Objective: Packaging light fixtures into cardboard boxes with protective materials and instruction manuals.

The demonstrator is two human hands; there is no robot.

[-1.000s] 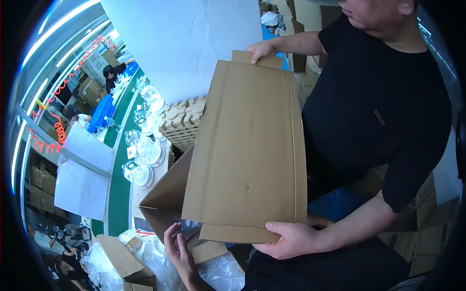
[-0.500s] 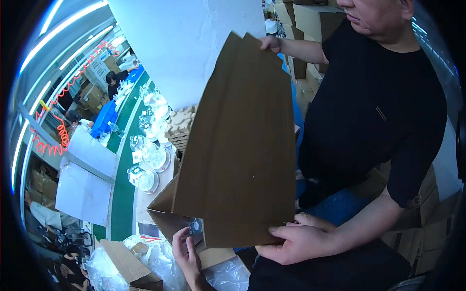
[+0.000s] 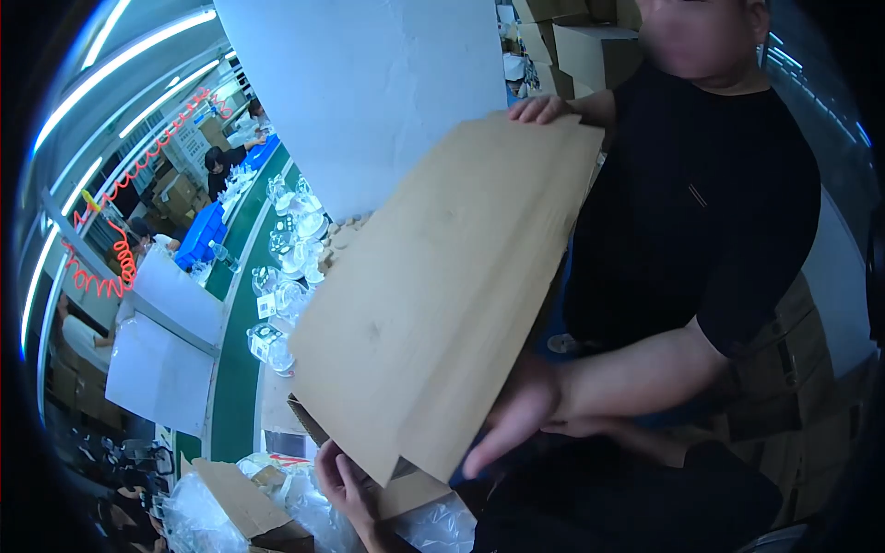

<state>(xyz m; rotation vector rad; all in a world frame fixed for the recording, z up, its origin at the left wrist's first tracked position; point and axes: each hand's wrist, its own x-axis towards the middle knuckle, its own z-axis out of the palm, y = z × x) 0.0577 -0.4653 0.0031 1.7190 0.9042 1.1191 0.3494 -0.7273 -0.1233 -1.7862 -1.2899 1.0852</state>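
A large brown cardboard box (image 3: 433,286), partly flattened, is tilted in front of me, its broad face covering much of the middle. My left hand (image 3: 346,484) is at its lower left corner, fingers bent around the edge by an inner flap. My right hand is hidden; only my right forearm (image 3: 641,439) shows, reaching left behind a co-worker's lower hand (image 3: 521,405). That lower hand lies along the right edge of the box, slightly blurred. The co-worker's other hand (image 3: 542,109) grips the top edge.
Below my left hand stands an open carton (image 3: 241,505) with clear plastic bags (image 3: 300,493). Left of the box, clear-packed items (image 3: 288,300) line a table beside a green conveyor (image 3: 238,369). A white pillar (image 3: 369,92) rises behind; the co-worker (image 3: 701,212) stands close at right.
The box has tilted over, its top swinging right and its face turning lighter toward me. The co-worker's lower hand moved left and up along the edge. My left hand shifted slightly left.
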